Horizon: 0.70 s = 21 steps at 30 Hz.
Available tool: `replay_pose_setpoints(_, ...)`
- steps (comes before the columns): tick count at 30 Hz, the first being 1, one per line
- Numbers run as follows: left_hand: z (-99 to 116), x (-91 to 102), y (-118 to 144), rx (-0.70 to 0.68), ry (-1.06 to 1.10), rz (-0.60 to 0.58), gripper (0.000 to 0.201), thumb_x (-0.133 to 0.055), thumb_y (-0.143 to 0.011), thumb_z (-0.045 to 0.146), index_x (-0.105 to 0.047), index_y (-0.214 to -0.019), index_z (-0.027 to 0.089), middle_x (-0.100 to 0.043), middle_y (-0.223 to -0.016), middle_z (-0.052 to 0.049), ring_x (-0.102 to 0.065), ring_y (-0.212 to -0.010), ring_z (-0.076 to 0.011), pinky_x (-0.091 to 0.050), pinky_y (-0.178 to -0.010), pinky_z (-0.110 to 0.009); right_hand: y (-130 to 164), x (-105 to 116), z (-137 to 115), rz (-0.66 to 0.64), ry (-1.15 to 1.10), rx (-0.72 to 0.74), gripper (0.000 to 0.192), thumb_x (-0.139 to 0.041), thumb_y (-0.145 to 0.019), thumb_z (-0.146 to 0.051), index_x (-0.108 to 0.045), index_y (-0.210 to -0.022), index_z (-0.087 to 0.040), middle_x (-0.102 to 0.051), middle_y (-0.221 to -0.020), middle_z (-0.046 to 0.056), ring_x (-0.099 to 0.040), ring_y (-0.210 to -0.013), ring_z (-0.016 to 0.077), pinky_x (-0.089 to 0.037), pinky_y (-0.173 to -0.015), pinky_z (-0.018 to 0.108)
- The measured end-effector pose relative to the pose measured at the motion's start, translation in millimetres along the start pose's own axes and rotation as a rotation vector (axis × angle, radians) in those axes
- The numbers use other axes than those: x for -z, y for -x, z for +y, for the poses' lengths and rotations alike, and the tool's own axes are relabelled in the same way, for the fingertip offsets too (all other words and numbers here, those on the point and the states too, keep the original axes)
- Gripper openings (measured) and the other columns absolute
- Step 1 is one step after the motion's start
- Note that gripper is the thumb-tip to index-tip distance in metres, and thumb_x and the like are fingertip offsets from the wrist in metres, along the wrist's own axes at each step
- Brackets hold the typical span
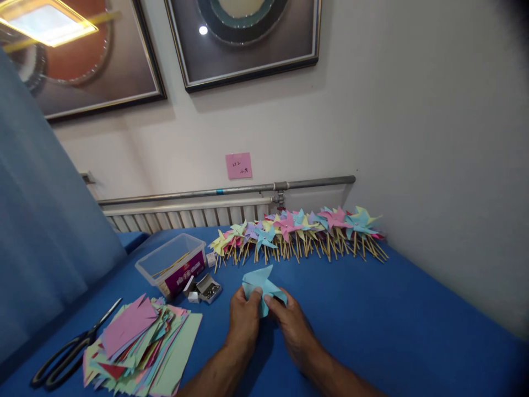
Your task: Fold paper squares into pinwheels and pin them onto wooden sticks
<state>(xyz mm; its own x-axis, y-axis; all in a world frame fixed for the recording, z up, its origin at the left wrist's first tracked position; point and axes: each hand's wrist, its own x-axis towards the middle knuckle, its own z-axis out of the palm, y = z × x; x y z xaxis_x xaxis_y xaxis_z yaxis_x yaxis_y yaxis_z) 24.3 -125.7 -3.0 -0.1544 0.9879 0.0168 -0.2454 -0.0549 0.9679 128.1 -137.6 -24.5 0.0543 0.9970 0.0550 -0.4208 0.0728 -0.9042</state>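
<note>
1. Both forearms reach in from the near edge of the blue table (392, 320) and converge toward its middle, wrists low over the cloth.
2. The left hand (244, 318) lies palm down, its fingers curled forward and its thumb pressing on the lower left part of a light blue paper pinwheel blade (260, 284).
3. The right hand (291, 320) angles in from the right, its thumb and forefinger pinching the same paper at its lower right fold.
4. The light blue paper sits right at the fingertips of both hands, its pointed flaps rising beyond them toward the wall; whether it rests on the cloth or is lifted slightly I cannot tell.
5. Just beyond the paper, a long row of finished pinwheels (297, 231) on wooden sticks lies along the far edge of the table, near the radiator (185, 216) and the pipe (227, 191).
6. To the left of the hands, a small open box of pins (209, 288) sits beside a clear plastic tub (171, 263).
7. Nearer the person on the left lies a loose stack of coloured paper squares (140, 347), with black scissors (66, 353) beside it at the table's left edge.
8. To the right of the hands the blue surface runs bare up to the white wall, leaving wide room there.
</note>
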Motion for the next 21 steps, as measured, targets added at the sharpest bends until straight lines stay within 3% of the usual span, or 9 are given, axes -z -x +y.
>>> replay_pose_setpoints(8,3,-7.8,7,0.007,0.043,0.022,0.034,-0.078,-0.068,0.039,-0.072,-0.086,0.011,-0.074,-0.076,-0.006,-0.065,-0.068,-0.0187,-0.051,-0.069,-0.029,5,-6,-8,0.103,-0.134,-0.053,0.03,-0.085,-0.069,-0.041,-0.073,-0.089,-0.022,-0.074,-0.081,0.0,-0.065,-0.08,0.0215,-0.049,-0.075,0.031)
replay_pose_setpoints(13,7,-7.7,7,0.067,0.126,0.041,0.034,-0.08,-0.066,0.039,-0.072,-0.085,0.011,-0.075,-0.078,-0.008,-0.067,-0.069,-0.0191,-0.051,-0.069,-0.029,8,-10,-10,0.031,-0.214,-0.048,0.038,-0.086,-0.069,-0.039,-0.073,-0.1,-0.021,-0.077,-0.098,0.005,-0.068,-0.095,0.0257,-0.05,-0.089,0.037)
replay_pose_setpoints(17,8,-8.0,8,0.08,0.19,0.027,0.034,-0.08,-0.067,0.038,-0.072,-0.087,0.012,-0.076,-0.082,-0.008,-0.069,-0.074,-0.0194,-0.052,-0.075,-0.03,6,-13,-4,-0.044,-0.16,0.022,0.043,-0.085,-0.071,-0.038,-0.073,-0.109,-0.022,-0.077,-0.109,0.006,-0.066,-0.109,0.0275,-0.044,-0.104,0.041)
replay_pose_setpoints(21,6,-11.1,12,0.057,0.168,0.02,0.034,-0.08,-0.068,0.039,-0.071,-0.086,0.012,-0.075,-0.081,-0.008,-0.068,-0.073,-0.02,-0.052,-0.074,-0.031,5,-14,-4,-0.051,-0.147,0.026,0.032,-0.081,-0.075,-0.04,-0.075,-0.102,-0.022,-0.077,-0.109,0.007,-0.066,-0.109,0.0286,-0.046,-0.101,0.042)
